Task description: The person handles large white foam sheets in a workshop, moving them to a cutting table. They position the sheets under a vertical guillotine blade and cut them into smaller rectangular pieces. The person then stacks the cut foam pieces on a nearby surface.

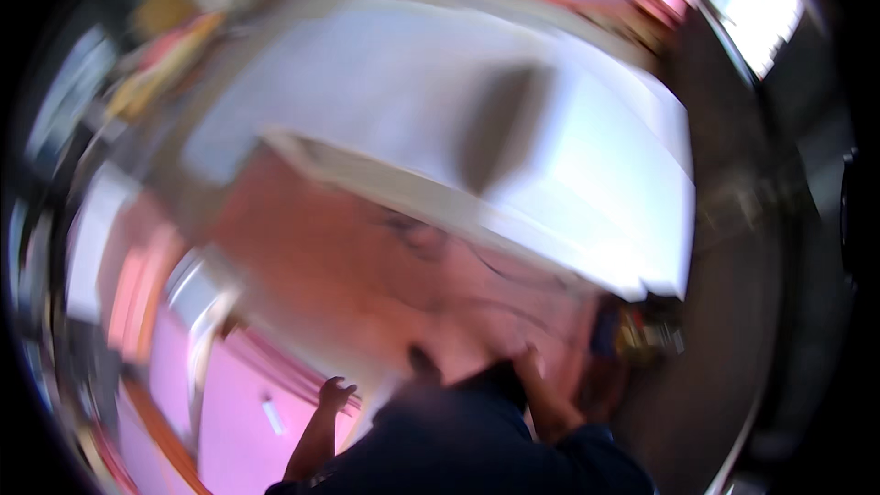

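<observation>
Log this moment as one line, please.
left hand: open, nearest pink surface, contact unclear | right hand: beside dark clothing, grip unclear | around: white-topped table, reddish floor | picture: motion-blurred

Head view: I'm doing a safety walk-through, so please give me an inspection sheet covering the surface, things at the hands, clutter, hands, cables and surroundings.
Surface: broad white worktop, with a dark patch too blurred to identify.
Things at the hands: pink surface nearest the left hand, with a small white piece on it; dark clothing nearest the right hand.
Clutter: blurred mixed items by the worktop's near right corner.
Hands: left open, fingers curled, nothing seen in it; right too blurred to tell.
Cables: dark, cable-like lines on the reddish floor.
Surroundings: bright, window-like opening at upper right; much else is blurred.
</observation>
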Motion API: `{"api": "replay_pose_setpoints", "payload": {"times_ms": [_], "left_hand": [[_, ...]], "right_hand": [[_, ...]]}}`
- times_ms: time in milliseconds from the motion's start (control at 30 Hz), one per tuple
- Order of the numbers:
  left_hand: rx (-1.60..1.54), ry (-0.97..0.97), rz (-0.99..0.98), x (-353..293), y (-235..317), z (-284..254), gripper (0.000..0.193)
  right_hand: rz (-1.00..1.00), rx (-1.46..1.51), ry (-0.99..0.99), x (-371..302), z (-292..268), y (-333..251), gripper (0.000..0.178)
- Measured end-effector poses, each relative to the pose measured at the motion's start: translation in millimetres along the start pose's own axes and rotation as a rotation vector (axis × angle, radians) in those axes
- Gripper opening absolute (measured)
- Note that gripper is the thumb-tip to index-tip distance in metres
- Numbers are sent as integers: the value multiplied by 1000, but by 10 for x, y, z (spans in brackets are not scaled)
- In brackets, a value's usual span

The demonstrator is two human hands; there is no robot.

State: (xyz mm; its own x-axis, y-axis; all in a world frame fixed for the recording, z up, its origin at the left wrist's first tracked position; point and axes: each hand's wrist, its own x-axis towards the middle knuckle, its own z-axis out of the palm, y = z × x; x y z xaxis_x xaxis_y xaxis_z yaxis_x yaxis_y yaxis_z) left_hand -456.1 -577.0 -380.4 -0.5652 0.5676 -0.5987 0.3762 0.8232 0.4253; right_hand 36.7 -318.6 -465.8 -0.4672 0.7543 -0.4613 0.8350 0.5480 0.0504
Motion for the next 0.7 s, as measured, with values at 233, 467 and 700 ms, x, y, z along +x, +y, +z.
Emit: {"api": "replay_pose_setpoints", "payload": {"times_ms": [233,467,700], "left_hand": [[-205,432,-29,201,-490,-774,69],[-294,529,207,1267,168,-2166,71],[-159,450,-437,1860,-1688,-2851,71]], "right_hand": [[-408,91,133,1446,-14,-1082,27],[-701,-168,100,3376,-1,-1988,31],[-912,-197,61,5291,-1606,-4766,29]]}}
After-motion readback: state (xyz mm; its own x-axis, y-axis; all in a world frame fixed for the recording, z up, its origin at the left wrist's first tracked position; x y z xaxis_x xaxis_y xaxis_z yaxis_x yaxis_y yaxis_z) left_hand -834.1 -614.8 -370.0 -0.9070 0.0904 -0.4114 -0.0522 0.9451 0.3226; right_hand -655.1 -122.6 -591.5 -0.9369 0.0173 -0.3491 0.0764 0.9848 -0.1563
